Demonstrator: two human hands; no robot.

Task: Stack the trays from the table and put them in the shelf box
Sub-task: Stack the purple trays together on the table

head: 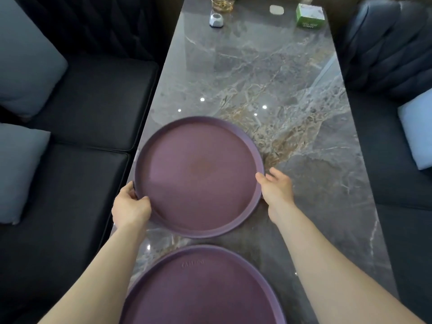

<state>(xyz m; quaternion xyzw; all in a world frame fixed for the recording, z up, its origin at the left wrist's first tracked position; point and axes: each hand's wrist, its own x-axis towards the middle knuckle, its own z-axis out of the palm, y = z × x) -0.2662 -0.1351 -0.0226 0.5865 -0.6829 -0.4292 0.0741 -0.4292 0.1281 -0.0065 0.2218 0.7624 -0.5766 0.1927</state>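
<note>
Two round purple trays lie on the grey marble table (292, 94). The far tray (198, 174) sits mid-table, its left edge overhanging the table's side. My left hand (129, 206) grips that tray's near-left rim, fingers curled over the edge. My right hand (277, 189) rests against its right rim, thumb at the edge and fingers spread along the outside; whether it grips is unclear. The near tray (201, 291) lies right below me, partly cut off by the frame's bottom. No shelf box is in view.
At the table's far end stand a glass cup (222, 3), a small white holder (216, 19), a white pad (276, 9) and a green box (309, 16). Dark sofas with pale blue cushions (21, 169) flank the table on both sides.
</note>
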